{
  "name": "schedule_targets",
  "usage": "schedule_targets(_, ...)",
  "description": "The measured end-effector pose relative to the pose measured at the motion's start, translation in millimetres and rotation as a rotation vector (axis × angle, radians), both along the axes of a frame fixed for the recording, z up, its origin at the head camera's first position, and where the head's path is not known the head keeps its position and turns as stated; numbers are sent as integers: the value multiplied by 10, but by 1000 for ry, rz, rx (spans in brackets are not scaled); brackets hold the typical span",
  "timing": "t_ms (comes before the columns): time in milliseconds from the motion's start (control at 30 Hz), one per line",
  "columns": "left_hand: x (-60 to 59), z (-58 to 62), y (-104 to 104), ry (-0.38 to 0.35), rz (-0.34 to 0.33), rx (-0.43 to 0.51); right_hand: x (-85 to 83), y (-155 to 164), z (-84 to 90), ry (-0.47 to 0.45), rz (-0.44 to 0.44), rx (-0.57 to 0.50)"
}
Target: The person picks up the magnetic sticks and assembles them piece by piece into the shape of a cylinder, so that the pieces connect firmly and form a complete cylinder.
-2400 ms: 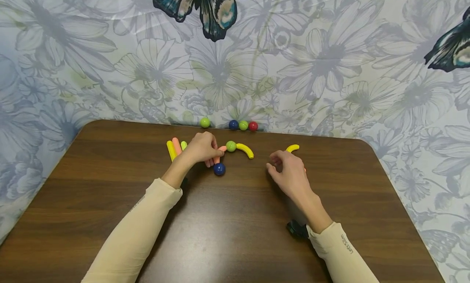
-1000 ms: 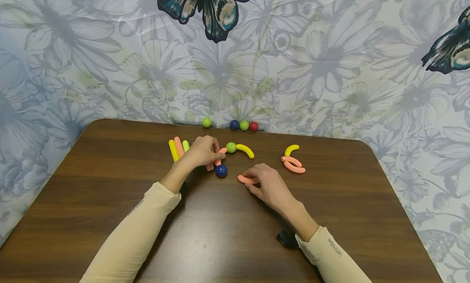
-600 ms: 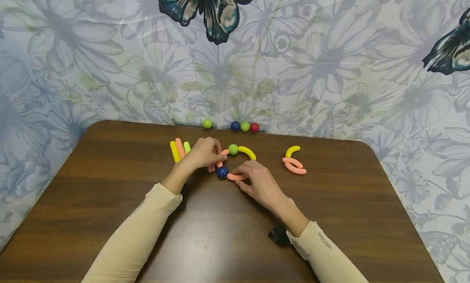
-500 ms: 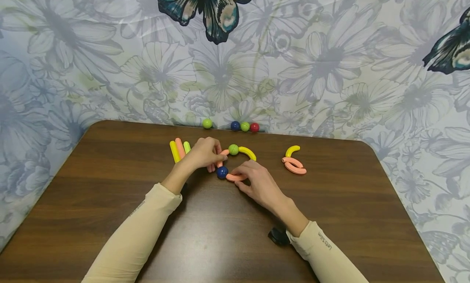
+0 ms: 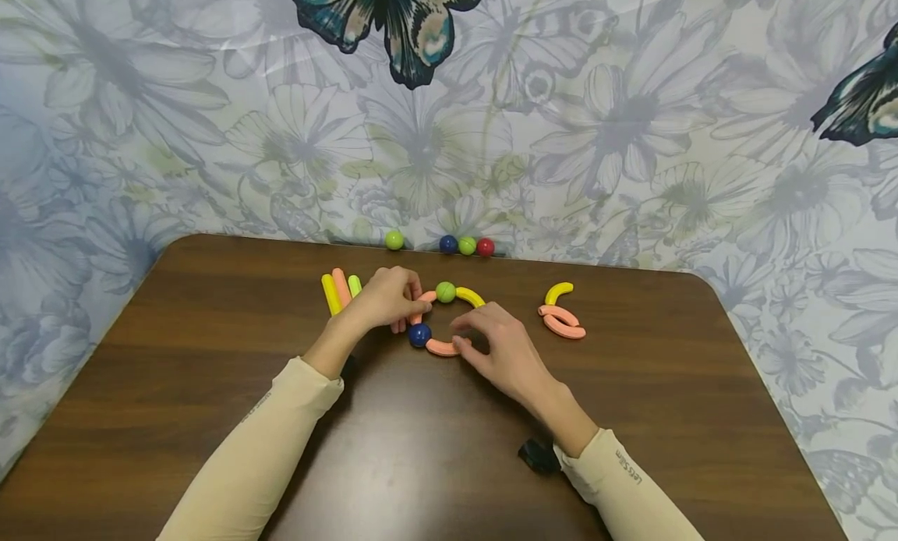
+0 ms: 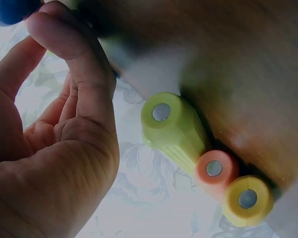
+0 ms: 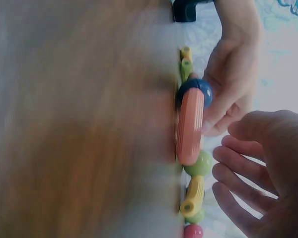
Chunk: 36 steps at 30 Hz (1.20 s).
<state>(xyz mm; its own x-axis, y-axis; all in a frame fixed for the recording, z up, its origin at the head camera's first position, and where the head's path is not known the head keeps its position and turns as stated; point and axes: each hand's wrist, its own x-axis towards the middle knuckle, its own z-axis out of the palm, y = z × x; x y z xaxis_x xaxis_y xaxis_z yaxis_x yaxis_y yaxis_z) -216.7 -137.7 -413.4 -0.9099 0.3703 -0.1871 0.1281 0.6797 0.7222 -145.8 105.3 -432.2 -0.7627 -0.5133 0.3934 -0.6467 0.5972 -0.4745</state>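
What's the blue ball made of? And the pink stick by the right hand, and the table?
The blue ball looks glossy, with a bright highlight: maybe painted metal or plastic. The pink stick is probably plastic with a satin finish, since neat ridges run along it. The table looks like wood or wood-look laminate: brown grain and a soft shine.

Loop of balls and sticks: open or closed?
Open: in the right wrist view, the curved yellow stick ends bare, apart from the near pink stick. In the head view, the right hand partly covers the gap.
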Motion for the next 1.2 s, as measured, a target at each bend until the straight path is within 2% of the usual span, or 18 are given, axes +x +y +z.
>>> schedule_targets(267,28,29,-84,11,6,-22,-83,81,11,62,-143,-64)
schedule_targets(433,17,54,-147,26,11,-29,-221,123,41,47,-223,-69)
schedule_targets(533,-2,62,-163,33,10,-34,-377,151,84,28,-284,-56)
schedule_targets(667,-27,66,-149,46,6,-39,-678,164,137,11,-363,-67)
schedule_targets(867,-26,39,-86,22,-9,-25,-1103,105,110,-67,-486,-53)
schedule_targets(1067,-20,14,-66,19,-9,-14,-1352,74,41,-168,-565,-45)
schedule_targets(1200,-40,21,-69,24,-14,-19,-1438,92,-6,-170,-558,-42)
